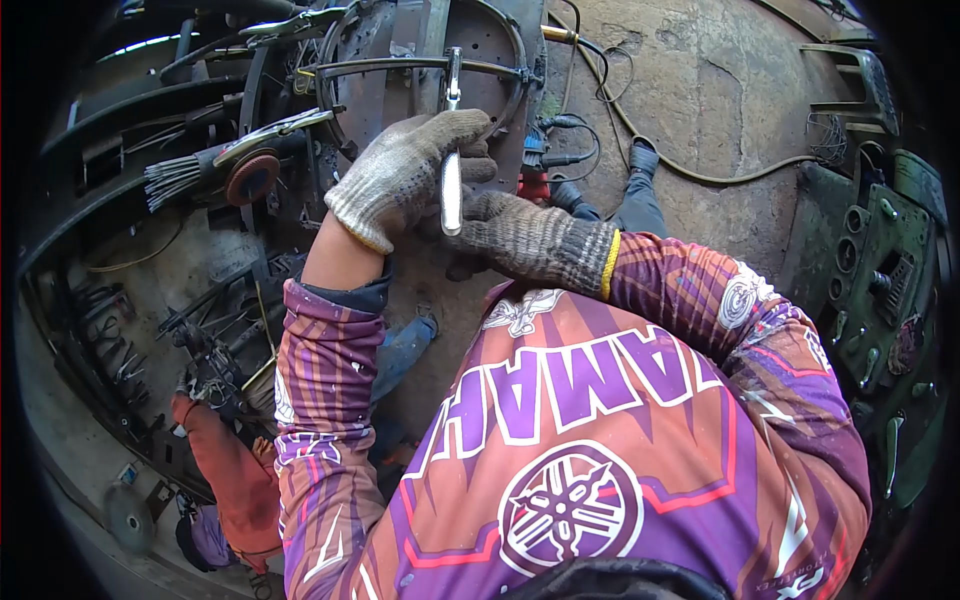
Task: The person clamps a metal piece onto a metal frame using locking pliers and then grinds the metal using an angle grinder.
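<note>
My left hand [405, 175], in a whitish knit glove, is closed around the locking pliers [452, 195], which stand upright in the view. Their jaws are at a thin curved metal bar that crosses a round metal frame [395, 67]; whether they clamp it I cannot make out. My right hand [530, 238], in a grey-brown knit glove with a yellow cuff, has its fingers curled against the lower end of the pliers' handle. The left palm and some right fingertips are hidden.
Left of my hands are a bundle of thin rods [172, 183], a reddish-brown disc [252, 178] and another plier-like tool [270, 135]. A person in an orange garment [228, 470] is at lower left. A hose [700, 178] crosses the floor; green machinery [870, 285] stands right.
</note>
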Motion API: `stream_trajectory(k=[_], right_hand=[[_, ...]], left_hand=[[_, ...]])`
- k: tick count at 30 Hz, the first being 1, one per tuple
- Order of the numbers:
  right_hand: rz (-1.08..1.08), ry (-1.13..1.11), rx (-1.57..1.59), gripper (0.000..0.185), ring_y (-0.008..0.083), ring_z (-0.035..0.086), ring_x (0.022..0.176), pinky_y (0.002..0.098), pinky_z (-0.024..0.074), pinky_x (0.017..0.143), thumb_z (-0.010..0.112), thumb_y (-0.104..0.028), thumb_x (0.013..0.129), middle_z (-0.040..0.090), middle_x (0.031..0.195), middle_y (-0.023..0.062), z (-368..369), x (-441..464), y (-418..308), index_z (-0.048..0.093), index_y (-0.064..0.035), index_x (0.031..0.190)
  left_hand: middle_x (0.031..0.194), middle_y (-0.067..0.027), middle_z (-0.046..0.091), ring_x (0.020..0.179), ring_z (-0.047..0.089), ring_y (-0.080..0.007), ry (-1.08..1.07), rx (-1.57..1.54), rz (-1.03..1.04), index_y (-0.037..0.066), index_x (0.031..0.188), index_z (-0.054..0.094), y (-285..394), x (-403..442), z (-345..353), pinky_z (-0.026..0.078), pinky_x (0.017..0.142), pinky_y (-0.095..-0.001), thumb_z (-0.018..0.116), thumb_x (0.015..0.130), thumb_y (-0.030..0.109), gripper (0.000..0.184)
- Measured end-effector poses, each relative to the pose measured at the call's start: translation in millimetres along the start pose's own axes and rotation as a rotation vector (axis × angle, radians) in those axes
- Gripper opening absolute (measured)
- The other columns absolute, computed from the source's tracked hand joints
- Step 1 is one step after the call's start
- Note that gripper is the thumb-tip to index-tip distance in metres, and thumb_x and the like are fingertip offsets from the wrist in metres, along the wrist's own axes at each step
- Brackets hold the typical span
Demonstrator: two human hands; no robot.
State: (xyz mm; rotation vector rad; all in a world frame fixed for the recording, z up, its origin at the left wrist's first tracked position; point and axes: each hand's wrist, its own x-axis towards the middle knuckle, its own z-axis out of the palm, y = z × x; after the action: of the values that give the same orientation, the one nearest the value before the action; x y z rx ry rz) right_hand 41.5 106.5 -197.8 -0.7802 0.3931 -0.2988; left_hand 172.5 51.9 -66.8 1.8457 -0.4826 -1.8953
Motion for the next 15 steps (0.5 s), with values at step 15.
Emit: stream_trajectory(k=[15], right_hand=[[0.206,-0.028,-0.112,0.048,0.0168,0.068,0.095,0.0320,0.0547,0.085,0.068,-0.040,0.094,0.069,0.108,0.0113,4.0,-6.3,-25.7,0.063,-0.0019,0.123]], left_hand=[[0.127,-0.0165,0.064,0.108,0.069,-0.0317,0.032,0.015,-0.008,0.000,0.134,0.053,2.8,-3.5,6.1,0.060,0.079,-0.0368,0.061,0.098,0.022,0.043]])
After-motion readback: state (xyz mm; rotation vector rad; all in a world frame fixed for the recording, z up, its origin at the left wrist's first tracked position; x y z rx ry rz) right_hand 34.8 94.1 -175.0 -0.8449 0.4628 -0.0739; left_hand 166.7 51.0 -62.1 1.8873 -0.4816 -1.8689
